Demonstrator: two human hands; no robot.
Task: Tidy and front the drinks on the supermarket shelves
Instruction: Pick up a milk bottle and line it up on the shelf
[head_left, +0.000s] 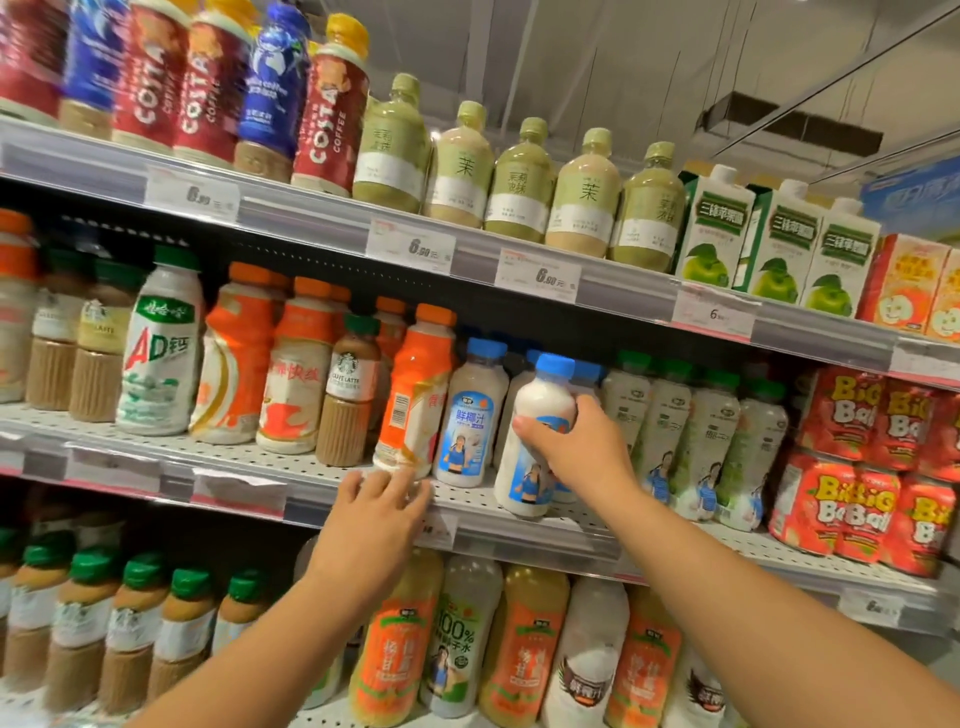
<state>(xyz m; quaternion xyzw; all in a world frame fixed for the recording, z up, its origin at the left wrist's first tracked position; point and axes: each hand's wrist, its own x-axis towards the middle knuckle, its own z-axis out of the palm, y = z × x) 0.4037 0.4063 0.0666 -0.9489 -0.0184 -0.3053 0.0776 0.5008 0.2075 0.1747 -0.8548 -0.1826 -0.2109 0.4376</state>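
Fronting in hand on the middle shelf (311, 480). Right hand (576, 447) gripped around a tilted blue-capped coconut milk bottle (540, 415) near the shelf's front edge; left hand (379, 512) loose-fingered, touching the edge. Next, probably: stand upright, label forward, beside its twin (470, 415).

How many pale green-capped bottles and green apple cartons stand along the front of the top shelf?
Pale green-capped bottles: 5
Green apple cartons: 3
Total: 8
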